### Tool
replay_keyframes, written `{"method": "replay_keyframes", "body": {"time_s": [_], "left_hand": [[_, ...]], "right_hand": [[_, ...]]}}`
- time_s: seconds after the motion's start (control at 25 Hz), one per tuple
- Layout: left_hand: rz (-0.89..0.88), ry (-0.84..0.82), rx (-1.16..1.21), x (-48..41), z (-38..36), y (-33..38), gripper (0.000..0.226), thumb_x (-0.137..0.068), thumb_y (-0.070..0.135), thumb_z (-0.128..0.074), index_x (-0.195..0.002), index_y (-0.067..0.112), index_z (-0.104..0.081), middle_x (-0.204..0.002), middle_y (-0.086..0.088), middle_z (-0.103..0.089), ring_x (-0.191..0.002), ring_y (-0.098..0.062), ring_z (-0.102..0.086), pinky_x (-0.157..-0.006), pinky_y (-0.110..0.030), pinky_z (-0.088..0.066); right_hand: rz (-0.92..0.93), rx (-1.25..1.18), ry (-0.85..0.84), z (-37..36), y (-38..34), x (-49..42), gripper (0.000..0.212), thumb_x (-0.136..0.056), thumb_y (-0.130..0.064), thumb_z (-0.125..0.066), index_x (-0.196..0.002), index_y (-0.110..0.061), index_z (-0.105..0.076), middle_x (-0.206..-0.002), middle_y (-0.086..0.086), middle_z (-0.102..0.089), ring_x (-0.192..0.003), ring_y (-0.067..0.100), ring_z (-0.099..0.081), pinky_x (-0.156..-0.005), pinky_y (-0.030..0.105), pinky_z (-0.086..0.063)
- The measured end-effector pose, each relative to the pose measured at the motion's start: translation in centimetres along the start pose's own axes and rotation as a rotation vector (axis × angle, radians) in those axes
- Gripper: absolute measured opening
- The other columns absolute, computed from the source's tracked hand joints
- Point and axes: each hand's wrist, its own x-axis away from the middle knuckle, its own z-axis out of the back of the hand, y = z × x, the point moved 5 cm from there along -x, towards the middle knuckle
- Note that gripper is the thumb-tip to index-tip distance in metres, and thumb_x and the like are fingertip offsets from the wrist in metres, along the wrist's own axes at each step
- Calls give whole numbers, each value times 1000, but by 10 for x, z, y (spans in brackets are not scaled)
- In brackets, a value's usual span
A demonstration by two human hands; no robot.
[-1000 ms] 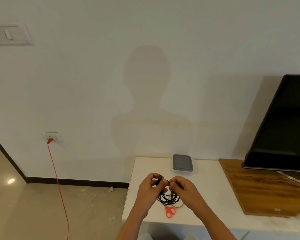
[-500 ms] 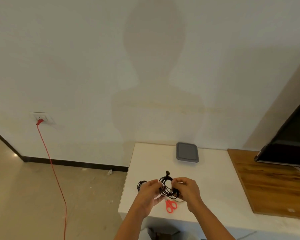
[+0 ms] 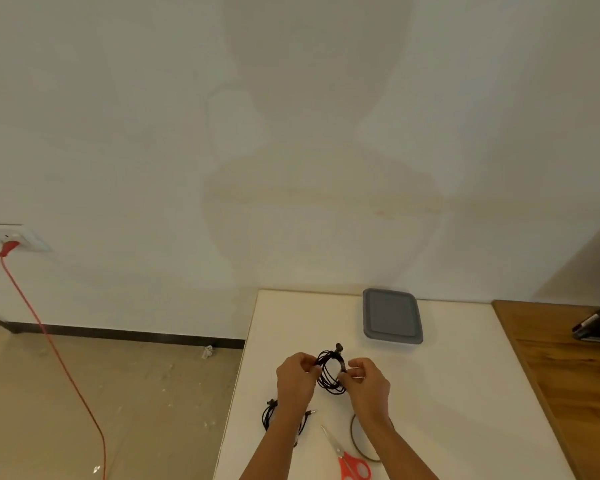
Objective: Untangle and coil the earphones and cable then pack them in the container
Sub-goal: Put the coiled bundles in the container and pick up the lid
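The earphones (image 3: 330,375) hang as a loose black coil above the white table (image 3: 447,393), held up between the two hands near the middle of its width. One dark tip sticks up from the top of the coil. The left hand (image 3: 296,380) pinches the coil's left side, its fingers (image 3: 308,362) curled in round the strands. The right hand (image 3: 368,380) pinches the right side in the same way, fingers (image 3: 356,366) bent and pressed together on the wire. The coil stands nearly upright between the fingertips, clear of the tabletop.

A second black cable (image 3: 267,415) lies in a bundle on the table close to its left edge, partly hidden under the left forearm, with a small plug end poking out to the right of the wrist. Red-handled scissors (image 3: 342,453) lie between the two forearms, blades pointing away from the person. A thin dark loop (image 3: 352,432) lies just beside them, partly under the right forearm.

The grey container (image 3: 392,315), lid on, sits at the far edge by the wall, well apart from the hands. A wooden board (image 3: 568,393) covers the table's right side. A red plug (image 3: 6,247) sits in a wall socket (image 3: 23,239).
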Motion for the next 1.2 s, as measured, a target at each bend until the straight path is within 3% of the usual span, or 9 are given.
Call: {"method": "replay_keyframes", "body": {"time_s": [0.24,0.4,0.6,0.68,0.84,1.0,1.08,1.16,1.2], "left_hand": [[17,14,-159,-13,-13,-21,32,-94,10,-54,-124,5,-60,-121,-10,-64,-107,-17,-60,-83,-13,-40],[-65,111,-54,-12,-3,-11,25,-93,11,-55,-117,6,-60,-118,-9,-63,-111,-21,-58,-87,-23,-45],[9,-47,49,-11,-34,14,24,-90,14,-57,-113,13,-61,-105,1,-64,-88,-8,-59,-69,-13,-42],[76,-113,115,-10,-47,16,25,-90,15,-56,-114,18,-60,-102,5,-64,-83,-3,-60,-65,-10,-44],[191,-231,345,-5,-67,10,31,-92,7,-51,-122,13,-56,-110,-7,-66,-99,-18,-65,-91,-31,-54],[249,-296,505,2,-83,7,28,-98,7,-42,-120,19,-57,-108,-14,-64,-100,-23,-63,-89,-34,-55],[254,-318,434,10,-89,7,25,-97,10,-41,-104,15,-64,-96,-13,-66,-90,-23,-63,-81,-34,-56],[205,-323,290,15,-94,5,30,-94,10,-40,-79,10,-66,-80,-13,-64,-76,-22,-60,-73,-36,-55],[192,-304,250,16,-94,6,32,-92,9,-41,-69,11,-62,-76,-12,-62,-73,-22,-58,-71,-36,-54]], "right_hand": [[49,73,-77,-3,24,-17,13,-79,-9,-74,-84,-14,-63,-79,2,-67,-77,20,-64,-63,20,-50],[377,413,291,47,-17,-50,32,-86,-22,-67,-116,-10,-61,-113,9,-64,-107,25,-58,-85,35,-51],[377,984,-144,29,-26,-105,74,-93,-42,-53,-150,-11,-18,-159,14,-12,-147,35,-7,-119,46,-13],[368,1143,-157,19,-19,-111,71,-95,-43,-49,-150,-10,-18,-159,16,-15,-146,37,-9,-118,52,-12],[392,1311,-126,12,-3,-94,62,-99,-38,-39,-148,-4,-20,-154,22,-24,-143,41,-19,-115,57,-18],[560,1358,-114,17,11,-42,66,-65,-27,-86,-118,6,-63,-116,29,-65,-107,44,-63,-83,57,-54],[531,1317,-128,19,24,-26,64,-52,-18,-91,-107,5,-69,-105,27,-70,-96,43,-68,-76,55,-56],[621,1284,-118,25,24,-15,30,-83,-18,-67,-104,4,-71,-101,26,-71,-93,41,-69,-75,52,-57],[614,1164,-131,29,19,-14,37,-98,-16,-41,-101,3,-72,-98,25,-72,-90,39,-70,-73,49,-59]]}}
